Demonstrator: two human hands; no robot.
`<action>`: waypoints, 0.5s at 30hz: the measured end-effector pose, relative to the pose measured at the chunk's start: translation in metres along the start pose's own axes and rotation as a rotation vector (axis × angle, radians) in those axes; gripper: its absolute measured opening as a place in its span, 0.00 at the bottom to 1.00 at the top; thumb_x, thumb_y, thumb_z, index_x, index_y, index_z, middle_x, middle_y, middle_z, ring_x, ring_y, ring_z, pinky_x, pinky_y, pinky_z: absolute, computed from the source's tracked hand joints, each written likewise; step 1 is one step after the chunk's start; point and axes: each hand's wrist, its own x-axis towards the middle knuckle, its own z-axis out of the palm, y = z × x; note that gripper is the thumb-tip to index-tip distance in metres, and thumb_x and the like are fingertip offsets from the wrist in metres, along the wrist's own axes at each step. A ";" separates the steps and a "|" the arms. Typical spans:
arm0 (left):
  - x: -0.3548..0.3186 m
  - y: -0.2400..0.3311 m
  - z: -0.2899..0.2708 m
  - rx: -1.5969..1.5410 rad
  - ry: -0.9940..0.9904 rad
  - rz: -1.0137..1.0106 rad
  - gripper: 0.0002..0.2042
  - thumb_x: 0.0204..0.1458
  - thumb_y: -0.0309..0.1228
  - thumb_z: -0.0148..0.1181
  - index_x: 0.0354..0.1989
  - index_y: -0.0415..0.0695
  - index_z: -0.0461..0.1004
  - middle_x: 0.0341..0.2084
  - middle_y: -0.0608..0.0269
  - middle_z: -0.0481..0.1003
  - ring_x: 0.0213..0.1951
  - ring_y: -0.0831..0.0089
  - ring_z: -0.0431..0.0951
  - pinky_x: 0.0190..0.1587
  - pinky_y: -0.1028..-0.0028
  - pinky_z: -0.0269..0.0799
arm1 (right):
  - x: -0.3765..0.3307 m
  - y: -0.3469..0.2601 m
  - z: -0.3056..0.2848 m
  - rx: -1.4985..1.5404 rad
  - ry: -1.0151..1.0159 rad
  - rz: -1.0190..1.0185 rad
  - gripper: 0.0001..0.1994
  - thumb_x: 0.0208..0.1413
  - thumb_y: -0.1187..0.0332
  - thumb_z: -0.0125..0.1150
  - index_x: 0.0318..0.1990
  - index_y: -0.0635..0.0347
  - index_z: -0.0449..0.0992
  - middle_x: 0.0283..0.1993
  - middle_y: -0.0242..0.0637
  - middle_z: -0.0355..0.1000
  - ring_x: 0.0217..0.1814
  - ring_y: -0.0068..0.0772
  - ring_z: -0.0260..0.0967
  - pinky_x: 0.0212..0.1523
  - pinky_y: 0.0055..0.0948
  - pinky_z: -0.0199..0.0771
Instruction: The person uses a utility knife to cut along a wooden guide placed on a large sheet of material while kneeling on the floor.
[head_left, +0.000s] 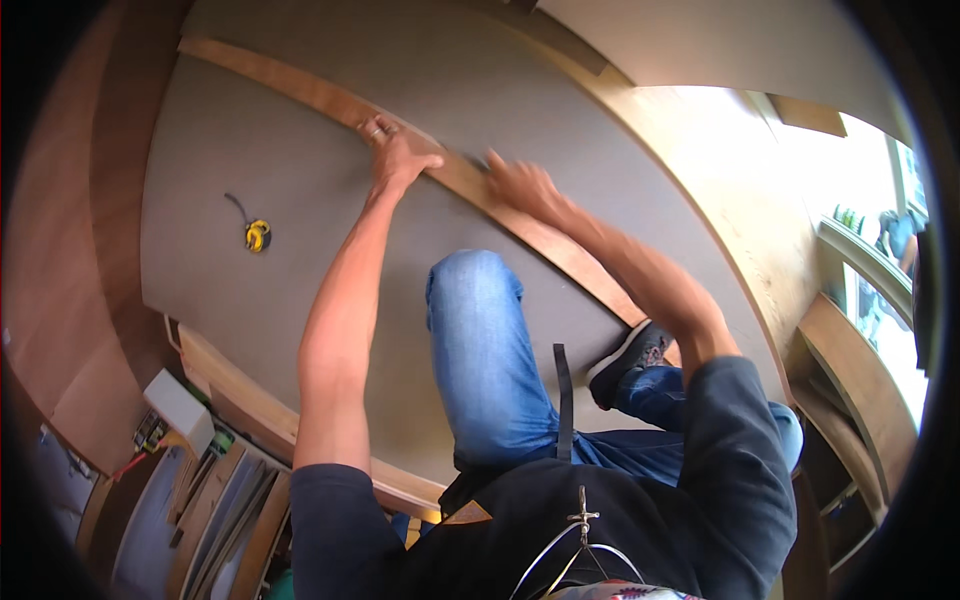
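Note:
A long, narrow wooden strip (555,245) lies slantwise across a large grey sheet (300,310). My left hand (398,158) presses on the strip near its middle, thumb and fingers spread apart over it. Just right of it, my right hand (525,188) is closed at the strip's far edge and smeared by motion. A small dark thing (478,161) pokes out from its fingers; blur hides what kind it is. To the left on the sheet rests a yellow and black tape measure (257,236) with a short length of tape out.
My jeans-clad knee (475,300) is on the sheet, and my dark shoe (632,362) touches the strip's near end. Wood offcuts (215,510) stand at the lower left beside a white box (180,405). Wooden panels (850,390) are on the right, by a bright opening.

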 end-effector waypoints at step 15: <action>-0.003 0.012 -0.008 0.078 -0.046 -0.047 0.65 0.32 0.45 0.83 0.68 0.19 0.41 0.66 0.33 0.44 0.71 0.45 0.43 0.71 0.66 0.59 | -0.011 0.082 -0.075 0.153 0.620 -0.017 0.09 0.56 0.66 0.60 0.40 0.61 0.72 0.41 0.54 0.75 0.46 0.57 0.73 0.44 0.50 0.73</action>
